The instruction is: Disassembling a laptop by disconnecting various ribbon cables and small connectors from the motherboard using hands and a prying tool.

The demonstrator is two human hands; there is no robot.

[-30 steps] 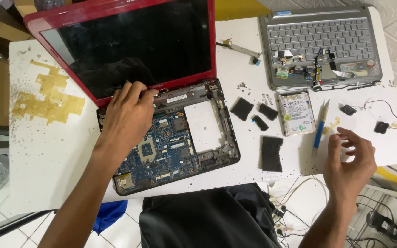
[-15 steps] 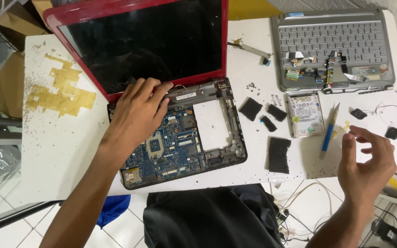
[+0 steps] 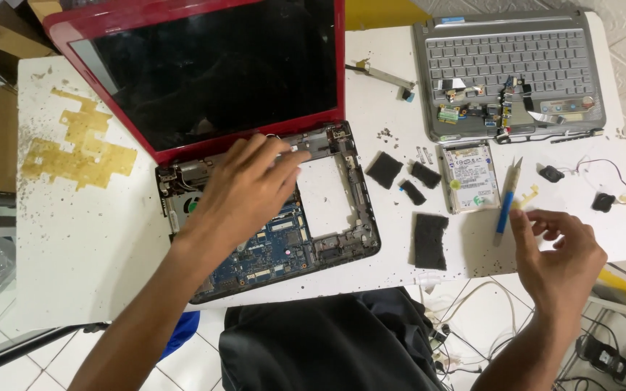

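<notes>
A person's left hand (image 3: 244,185) is resting, fingers spread wide and holding nothing, on the opened base of a red laptop (image 3: 269,217) sitting on a white tabletop (image 3: 88,239), its fingertips lying along the hinge edge just below the dark screen (image 3: 211,69). Under and to the right of that hand, the blue circuit board (image 3: 269,250) and an empty pale bay (image 3: 324,195) are showing inside the stripped base. The right hand (image 3: 556,250) is hovering over the near right edge of the tabletop with fingers loosely curled and narrowed toward one another; whether it is pinching anything cannot be told. Just beyond that hand's fingertips a blue pen-like tool (image 3: 505,206) is lying, and beside it, farther from the hand, a silver hard drive (image 3: 471,177) is lying flat. Between the two hands, several black foam pads (image 3: 429,239) are scattered on the tabletop, well apart from either hand. Beyond the right hand, at the far edge, a detached grey keyboard panel (image 3: 508,65) is lying with small connectors and ribbon pieces on it. To the right of the right hand, two small black parts with thin wires (image 3: 603,201) are lying near the tabletop's corner. A yellowish stain (image 3: 74,145) is marking the tabletop left of the left hand.
</notes>
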